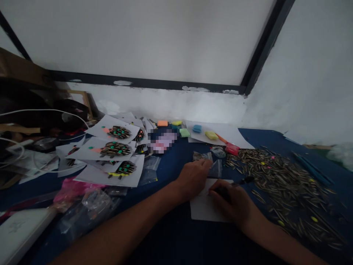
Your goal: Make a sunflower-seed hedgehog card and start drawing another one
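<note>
My right hand [234,202] grips a black pen [244,180], its tip end hidden by the fingers, over a small white sheet of paper [198,209]. Faint marks show on the sheet near the fingertips. At the sheet's upper left edge lies my left hand [193,180], palm down, fingers reaching rightward with nothing visibly held. Just beyond those fingers are a small clear bag with striped contents [202,156] and another clear zip bag [217,168]. To the right spreads a heap of striped sunflower seeds [286,180].
At left lie overlapping sheets with seed-and-clay hedgehog shapes [118,149], a pink bag [74,189], clear wrappers [96,202] and a white box [24,232]. Clay packets [211,135] rest on white paper [231,134] near the wall. Blue tweezers-like tool [313,167] lies far right.
</note>
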Motion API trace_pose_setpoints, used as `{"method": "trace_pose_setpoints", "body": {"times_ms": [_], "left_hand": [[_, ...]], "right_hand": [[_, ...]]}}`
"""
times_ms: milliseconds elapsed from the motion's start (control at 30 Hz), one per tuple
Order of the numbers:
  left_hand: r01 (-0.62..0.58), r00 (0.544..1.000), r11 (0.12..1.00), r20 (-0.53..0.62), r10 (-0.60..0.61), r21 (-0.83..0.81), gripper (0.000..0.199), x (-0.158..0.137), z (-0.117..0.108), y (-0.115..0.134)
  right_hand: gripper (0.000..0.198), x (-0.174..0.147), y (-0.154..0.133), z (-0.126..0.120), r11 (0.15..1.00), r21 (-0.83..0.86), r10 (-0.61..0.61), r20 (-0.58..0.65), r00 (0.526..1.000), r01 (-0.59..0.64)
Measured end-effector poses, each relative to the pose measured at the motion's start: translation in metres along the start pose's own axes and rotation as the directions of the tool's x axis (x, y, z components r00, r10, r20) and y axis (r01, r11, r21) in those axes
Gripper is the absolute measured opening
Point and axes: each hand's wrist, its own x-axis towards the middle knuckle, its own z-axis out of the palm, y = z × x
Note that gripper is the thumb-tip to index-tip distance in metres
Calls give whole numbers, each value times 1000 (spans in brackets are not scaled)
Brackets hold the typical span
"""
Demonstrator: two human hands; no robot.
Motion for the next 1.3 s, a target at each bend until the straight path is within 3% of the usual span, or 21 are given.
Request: {"method": "trace_pose_setpoints", "body": {"times_ms": [1300], "left_hand": [[6, 1000, 999, 16, -6, 37, 32, -1, -5, 2]], "right_hand": [[23, 0, 5, 1, 998, -40, -38, -4, 999, 38]]}}
